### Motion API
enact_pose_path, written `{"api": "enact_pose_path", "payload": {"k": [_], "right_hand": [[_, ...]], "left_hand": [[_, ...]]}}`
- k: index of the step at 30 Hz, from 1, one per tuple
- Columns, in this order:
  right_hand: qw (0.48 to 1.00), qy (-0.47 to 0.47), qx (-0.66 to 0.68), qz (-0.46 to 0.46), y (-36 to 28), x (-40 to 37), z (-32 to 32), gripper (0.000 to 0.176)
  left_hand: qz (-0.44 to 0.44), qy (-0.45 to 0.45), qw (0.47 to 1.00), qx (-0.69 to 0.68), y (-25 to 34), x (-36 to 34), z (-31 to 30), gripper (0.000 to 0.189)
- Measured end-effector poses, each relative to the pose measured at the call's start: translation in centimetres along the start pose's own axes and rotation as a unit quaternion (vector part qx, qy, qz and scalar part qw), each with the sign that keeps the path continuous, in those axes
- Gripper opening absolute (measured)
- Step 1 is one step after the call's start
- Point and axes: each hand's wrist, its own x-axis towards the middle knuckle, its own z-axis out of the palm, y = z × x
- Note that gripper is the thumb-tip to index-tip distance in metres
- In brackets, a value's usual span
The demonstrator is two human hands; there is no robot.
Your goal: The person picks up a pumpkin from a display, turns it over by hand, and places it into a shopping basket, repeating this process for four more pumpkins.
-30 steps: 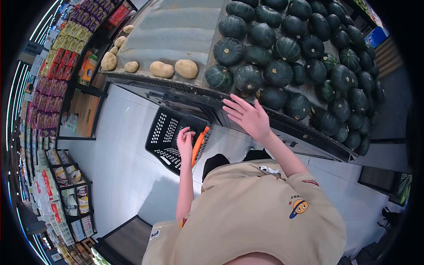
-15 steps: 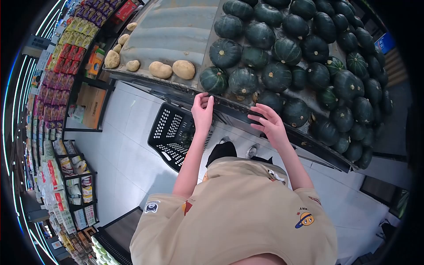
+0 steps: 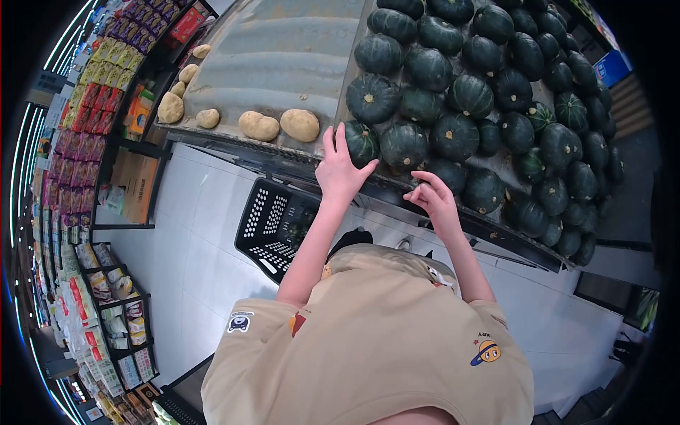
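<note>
In the head view, the left hand (image 3: 340,170) lay flat and wide open, with its fingers spread. It closed around nothing. Its fingertips and thumb rested against the near side of one pumpkin (image 3: 363,142). This pumpkin sat just beyond the fingers, in the front row of the stand (image 3: 283,53), close to the stand's near edge.

The pumpkin was dark green with faint paler ribs, round and a little flattened, and its skin was dull. Its small pale stem faced upward, toward the camera. Because it was round, no long axis could be told.

The right hand (image 3: 433,198) was off to the side of the left one, near the front edge of the stand. Its fingers were loosely half curled, and nothing could be seen in it. Just beyond its fingers lay another pumpkin (image 3: 446,173), and it could not be told if they touched.

To the other side of the left hand, near it, lay two potatoes (image 3: 299,124). Under the left forearm, on the floor, stood a black basket (image 3: 273,219).
</note>
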Motion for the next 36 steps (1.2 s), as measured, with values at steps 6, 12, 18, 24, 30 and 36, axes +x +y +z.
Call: {"api": "enact_pose_path", "payload": {"k": [6, 12, 18, 24, 30, 36], "right_hand": [[1.000, -0.003, 0.000, -0.012, -0.1, 0.8, 1.1, 0.030], [1.000, 0.001, -0.001, -0.011, -0.3, 0.7, 1.2, 0.030], [0.999, 0.033, 0.011, -0.005, -1.2, 1.0, 1.2, 0.029], [0.706, 0.110, -0.608, -0.345, -3.3, 3.9, 3.9, 0.057], [0.681, 0.086, -0.643, -0.341, -1.1, 6.6, 3.6, 0.064], [0.658, 0.089, -0.672, -0.329, -3.1, 6.9, 4.8, 0.080]], "left_hand": [[0.010, -0.026, 1.000, 0.004, 0.1, 0.7, -0.2, 0.091], [0.060, -0.004, 0.998, -0.019, -1.0, 1.0, 1.0, 0.092], [0.106, 0.053, 0.991, -0.056, -1.9, 1.0, 1.7, 0.092], [0.120, 0.071, 0.989, -0.057, 0.2, 1.3, -1.1, 0.089], [0.124, 0.070, 0.988, -0.064, -0.4, 0.7, -1.1, 0.087], [0.106, 0.072, 0.989, -0.069, -0.8, 0.4, -0.8, 0.088]]}}
